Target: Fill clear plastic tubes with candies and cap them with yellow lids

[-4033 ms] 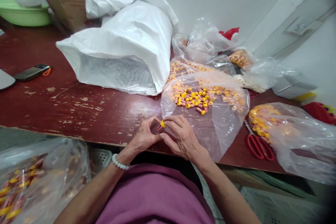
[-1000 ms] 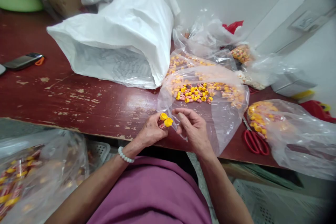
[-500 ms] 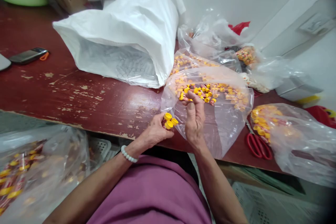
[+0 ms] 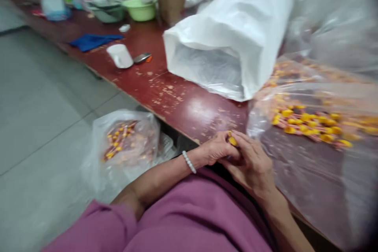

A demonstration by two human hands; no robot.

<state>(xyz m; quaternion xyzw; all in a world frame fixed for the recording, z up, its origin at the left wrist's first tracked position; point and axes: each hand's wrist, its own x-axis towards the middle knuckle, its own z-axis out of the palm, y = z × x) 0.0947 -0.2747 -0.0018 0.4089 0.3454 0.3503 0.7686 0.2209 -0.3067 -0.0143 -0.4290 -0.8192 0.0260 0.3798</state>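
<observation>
In front of my body at the table's edge, my left hand (image 4: 217,150) is closed round small yellow-capped pieces (image 4: 232,141). Only a little yellow shows between the fingers. My right hand (image 4: 254,165) is pressed against them from the other side, its fingers curled over the same pieces; the hands hide most of them. To the right, a clear plastic bag (image 4: 313,177) lies spread on the table, with many more yellow-capped pieces (image 4: 310,124) at its mouth. Behind my hands, a white sack (image 4: 236,19) lies open towards me with clear plastic pieces (image 4: 211,71) inside, blurred.
The worn red table (image 4: 177,94) runs off to the far left. On it are a white mug (image 4: 119,56), a phone (image 4: 142,58), a blue cloth (image 4: 93,41) and a green basin (image 4: 140,10). A plastic bag (image 4: 147,126) of yellow-capped pieces stands below the table's edge.
The view has swung left. My right hand has come from the spread bag to my left hand, and both hands now meet round the yellow-capped pieces.
</observation>
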